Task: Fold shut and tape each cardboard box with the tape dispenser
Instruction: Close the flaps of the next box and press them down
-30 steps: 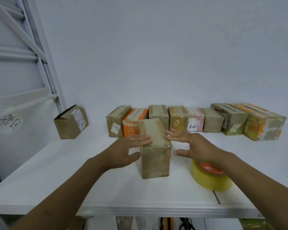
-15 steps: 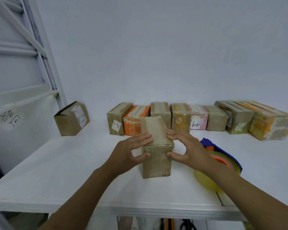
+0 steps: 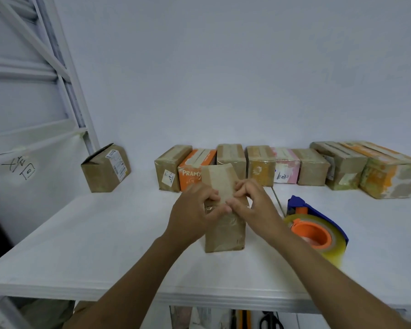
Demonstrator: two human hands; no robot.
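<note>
A tall brown cardboard box (image 3: 224, 231) wrapped in clear tape stands on the white table (image 3: 93, 233) in front of me. Both hands sit on its upper front edge. My left hand (image 3: 195, 213) curls its fingers over the near top edge, thumb against the front face. My right hand (image 3: 254, 203) pinches the same edge from the right, fingers bent. A tape dispenser (image 3: 316, 230) with a blue frame, an orange hub and a yellowish clear roll lies on the table just right of my right wrist.
A row of taped boxes (image 3: 261, 166) lines the back wall, including an orange one (image 3: 192, 174) and two larger ones (image 3: 389, 172) at the right. A separate brown box (image 3: 106, 168) with a raised flap sits at the back left beside a white metal frame (image 3: 64, 74).
Both hands have gone from flat against the box's sides to curled over its top front edge, close together. The view has shifted, so the tape dispenser now shows fully.
</note>
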